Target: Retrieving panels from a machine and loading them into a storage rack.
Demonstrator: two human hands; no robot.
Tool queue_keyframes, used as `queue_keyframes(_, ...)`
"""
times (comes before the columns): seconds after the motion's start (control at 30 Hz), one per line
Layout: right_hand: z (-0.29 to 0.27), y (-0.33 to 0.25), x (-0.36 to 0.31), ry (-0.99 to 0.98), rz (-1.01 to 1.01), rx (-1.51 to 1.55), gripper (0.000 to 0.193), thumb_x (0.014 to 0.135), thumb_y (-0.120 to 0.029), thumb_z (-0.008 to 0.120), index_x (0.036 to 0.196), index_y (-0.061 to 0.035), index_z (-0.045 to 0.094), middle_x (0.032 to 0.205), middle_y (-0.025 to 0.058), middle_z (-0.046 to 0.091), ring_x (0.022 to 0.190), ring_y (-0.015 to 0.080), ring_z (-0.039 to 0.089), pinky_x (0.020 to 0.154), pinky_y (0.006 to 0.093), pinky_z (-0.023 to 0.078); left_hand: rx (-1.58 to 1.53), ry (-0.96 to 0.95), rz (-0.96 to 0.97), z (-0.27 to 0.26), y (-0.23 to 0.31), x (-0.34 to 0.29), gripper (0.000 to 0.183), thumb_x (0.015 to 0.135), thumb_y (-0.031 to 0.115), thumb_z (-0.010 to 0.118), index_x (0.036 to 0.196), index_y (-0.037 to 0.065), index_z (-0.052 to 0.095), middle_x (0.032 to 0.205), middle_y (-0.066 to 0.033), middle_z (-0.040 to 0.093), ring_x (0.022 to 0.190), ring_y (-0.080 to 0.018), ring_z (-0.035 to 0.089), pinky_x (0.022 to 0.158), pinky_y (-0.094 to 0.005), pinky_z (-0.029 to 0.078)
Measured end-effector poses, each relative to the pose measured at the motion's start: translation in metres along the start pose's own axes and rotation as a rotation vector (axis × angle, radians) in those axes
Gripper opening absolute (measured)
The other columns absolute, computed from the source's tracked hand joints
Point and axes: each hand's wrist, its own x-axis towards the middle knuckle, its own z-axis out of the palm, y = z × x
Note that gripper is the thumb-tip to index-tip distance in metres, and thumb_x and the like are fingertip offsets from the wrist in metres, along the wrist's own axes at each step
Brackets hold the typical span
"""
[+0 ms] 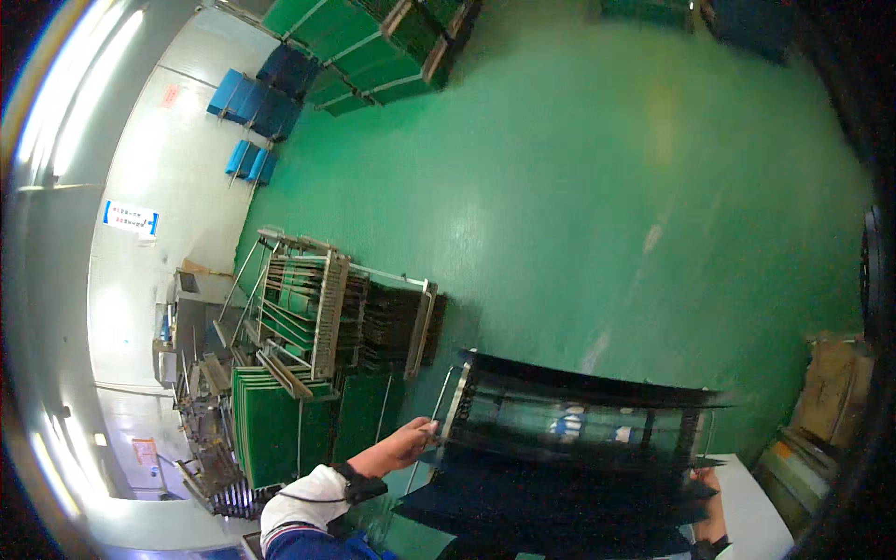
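Rack [457, 401]: directly before us, between both hands
Left hand [401, 448]: fingers curled round its post [446, 392]
Right hand [708, 487]: at its right side (grip: we cannot tell)
Panels [560, 476]: uneven pushing might spill them

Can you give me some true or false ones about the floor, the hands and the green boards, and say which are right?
1. The floor is green. True.
2. The left hand is on a metal rod. True.
3. The right hand is at the left end of the black sheets. False: it is at their right end.
4. The green boards are right of the black sheets. False: they are to the left.
5. The left sleeve has white on it. True.
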Motion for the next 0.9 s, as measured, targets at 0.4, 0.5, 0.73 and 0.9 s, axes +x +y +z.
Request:
queue_keyframes(0.4,-0.045,-0.030,-0.109,0.395,0.135,0.008,0.045,0.096,-0.039,0.037,0.104,0.0000,0.058,0.078,0.0091,0.061,0.073,0.0201,0.059,0.064,0.0364,0.049,0.081,-0.135,0.257,-0.034,0.062,-0.155,0.056,0.089,0.048,0.058,0.125,0.008,0.045,0.110,-0.0038,0.052,0.104,-0.0172,0.051,0.084,-0.0380,0.045)
queue_keyframes(0.5,-0.040,-0.049,-0.154,0.575,0.142,-0.502,0.057,0.098,-0.047,0.031,0.107,0.0033,0.057,0.081,0.0099,0.061,0.076,0.0203,0.060,0.065,0.0355,0.049,0.128,-0.131,0.282,-0.031,0.071,-0.180,0.056,0.089,0.053,0.054,0.123,0.009,0.046,0.109,-0.0049,0.050,0.102,-0.0174,0.050,0.082,-0.0383,0.045)
queue_keyframes(0.73,0.003,-0.047,-0.242,0.696,0.031,-0.568,0.053,0.098,-0.044,0.034,0.107,0.0024,0.057,0.082,0.0090,0.061,0.077,0.0199,0.059,0.067,0.0346,0.048,0.254,-0.182,0.369,-0.056,0.055,-0.192,0.061,0.089,0.059,0.049,0.125,0.010,0.043,0.108,-0.0059,0.049,0.098,-0.0192,0.047,0.084,-0.0392,0.042)
queue_keyframes(0.9,0.025,-0.008,-0.299,0.730,-0.063,-0.546,0.050,0.098,-0.042,0.035,0.107,0.0018,0.057,0.084,0.0084,0.061,0.078,0.0197,0.059,0.068,0.0339,0.048,0.241,-0.206,0.543,-0.077,0.017,-0.218,0.067,0.089,0.060,0.048,0.131,0.008,0.039,0.114,-0.0084,0.050,0.103,-0.0216,0.049,0.094,-0.0436,0.037)
